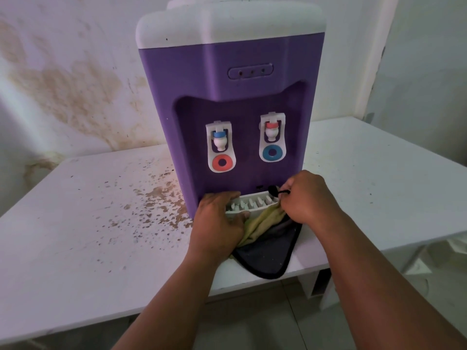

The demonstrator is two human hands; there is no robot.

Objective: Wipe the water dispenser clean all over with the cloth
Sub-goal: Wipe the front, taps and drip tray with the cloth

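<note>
A purple water dispenser (227,84) with a white top stands on a white table (75,236). Two white taps sit in its front recess. At its foot is a white drip tray (252,204) with a slotted grille. My left hand (217,223) grips the tray's left end, thumb under the front edge. My right hand (305,198) grips the cloth (262,223) at the tray's right end. The cloth is yellow-green on one side and dark grey on the other, and it hangs down onto the table in front. A black loop shows by my right fingers.
Brown stains spatter the table (156,198) left of the dispenser. The wall behind (63,84) is stained too. The table's front edge runs just below the cloth; tiled floor (252,324) lies beneath. The table's right part extends behind the dispenser.
</note>
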